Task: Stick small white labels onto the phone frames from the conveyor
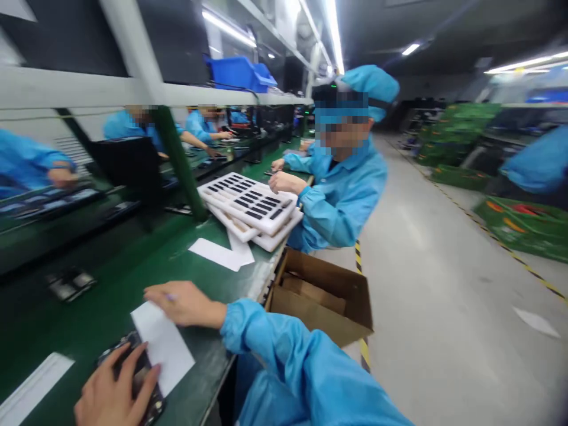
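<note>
My left hand [113, 387] lies with spread fingers over a dark electronic device [153, 405], which has bare inner parts showing. The fingertips reach the edge of a white sheet of paper [171, 355] that partly covers the device. At the far end of the sheet is my right hand [184, 305], its fingers curled together. A small purplish bit shows at its fingers; what it is I cannot make out. To the left, a blurred opened device [71, 284] rests on the green bench, and a white strip [35, 387] lies nearer me.
Stacked white foam trays [248, 201] with black pieces stand further along the bench [177, 254], beside white paper strips [217, 254]. A co-worker [346, 183] in blue sits there. An open cardboard box [322, 296] is below the bench edge. A green post [180, 165] rises behind.
</note>
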